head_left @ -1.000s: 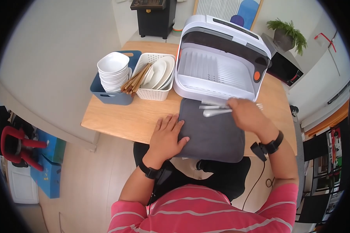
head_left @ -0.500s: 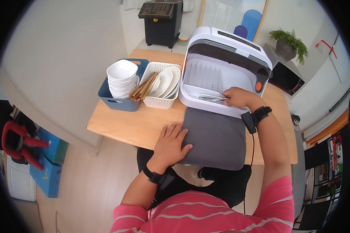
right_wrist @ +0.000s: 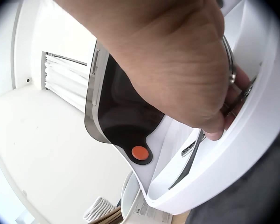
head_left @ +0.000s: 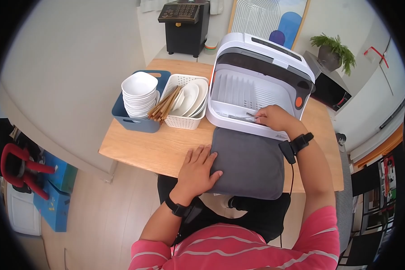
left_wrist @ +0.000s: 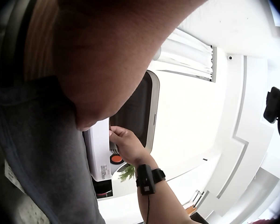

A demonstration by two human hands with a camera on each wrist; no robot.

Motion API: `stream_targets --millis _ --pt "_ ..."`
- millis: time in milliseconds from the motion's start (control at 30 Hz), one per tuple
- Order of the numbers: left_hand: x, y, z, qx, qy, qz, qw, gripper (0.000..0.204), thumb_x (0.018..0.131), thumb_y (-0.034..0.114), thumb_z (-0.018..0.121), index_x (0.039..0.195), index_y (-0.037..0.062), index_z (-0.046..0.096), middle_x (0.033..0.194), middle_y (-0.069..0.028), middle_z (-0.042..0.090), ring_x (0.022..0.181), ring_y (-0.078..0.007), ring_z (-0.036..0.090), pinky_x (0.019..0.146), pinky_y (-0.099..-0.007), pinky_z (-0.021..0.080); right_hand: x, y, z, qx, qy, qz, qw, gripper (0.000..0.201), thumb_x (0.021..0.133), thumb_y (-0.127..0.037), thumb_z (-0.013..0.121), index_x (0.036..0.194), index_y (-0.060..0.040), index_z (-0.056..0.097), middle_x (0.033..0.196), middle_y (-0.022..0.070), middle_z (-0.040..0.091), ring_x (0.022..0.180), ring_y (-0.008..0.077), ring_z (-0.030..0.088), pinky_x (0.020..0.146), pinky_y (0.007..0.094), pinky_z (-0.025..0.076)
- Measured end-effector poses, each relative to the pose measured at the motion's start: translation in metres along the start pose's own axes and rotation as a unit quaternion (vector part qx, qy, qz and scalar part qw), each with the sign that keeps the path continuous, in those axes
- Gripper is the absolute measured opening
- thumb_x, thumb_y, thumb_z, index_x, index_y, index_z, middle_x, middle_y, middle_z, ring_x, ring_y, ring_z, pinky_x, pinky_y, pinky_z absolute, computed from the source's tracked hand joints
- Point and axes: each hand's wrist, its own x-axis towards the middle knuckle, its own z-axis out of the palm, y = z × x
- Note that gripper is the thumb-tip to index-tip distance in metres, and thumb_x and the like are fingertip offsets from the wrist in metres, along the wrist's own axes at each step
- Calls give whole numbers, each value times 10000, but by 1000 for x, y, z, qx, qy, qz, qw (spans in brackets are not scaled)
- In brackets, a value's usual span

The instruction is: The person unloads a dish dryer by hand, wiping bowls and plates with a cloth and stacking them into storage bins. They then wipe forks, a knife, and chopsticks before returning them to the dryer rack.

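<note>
My right hand (head_left: 274, 118) reaches into the narrow front compartment of a white dish box (head_left: 245, 127), its smoked lid raised. Its fingers grip metal cutlery (head_left: 247, 118) low in that compartment. Fork tines (left_wrist: 114, 149) show beside the hand in the left wrist view. Slim metal handles (right_wrist: 189, 161) lie along the compartment floor in the right wrist view; the palm hides part of the bunch. My left hand (head_left: 195, 171) rests with spread fingers on the left edge of a dark grey mat (head_left: 252, 164) in front of the box.
Left of the box, a white perforated basket (head_left: 182, 122) holds plates (head_left: 195, 96) and wooden chopsticks (head_left: 164, 105). Beside it, a blue bin (head_left: 135, 126) carries stacked white bowls (head_left: 139, 85). A black machine (head_left: 184, 33) and a potted plant (head_left: 330, 54) stand behind.
My right hand has carried the cutlery from above the mat forward and down into the box's front compartment. The left hand stays on the mat's edge.
</note>
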Motion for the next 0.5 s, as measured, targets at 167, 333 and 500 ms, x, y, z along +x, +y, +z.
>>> stream_targets --millis 167,333,500 --pt "1 2 -2 -4 1 2 1000 606 913 434 678 1374 47 611 1531 -179 494 1445 -365 417 1212 -532 289 -13 2 7 21 49 2 999 226 941 -274 697 982 -66 775 872 162 734 808 332 673 755 412 520" --pt "2 2 -1 1 6 7 1000 604 906 428 685 1367 45 616 1521 -180 504 1438 -368 425 1206 -530 295 -20 1 5 10 90 18 996 239 941 -289 704 954 -62 775 830 152 730 764 339 670 729 413 523" --pt "2 3 -2 2 5 12 1000 601 903 425 688 1363 45 620 1515 -181 509 1436 -367 431 1204 -530 295 -29 11 2 30 128 -2 991 234 932 -288 717 935 -61 773 827 143 738 783 334 695 722 419 533"
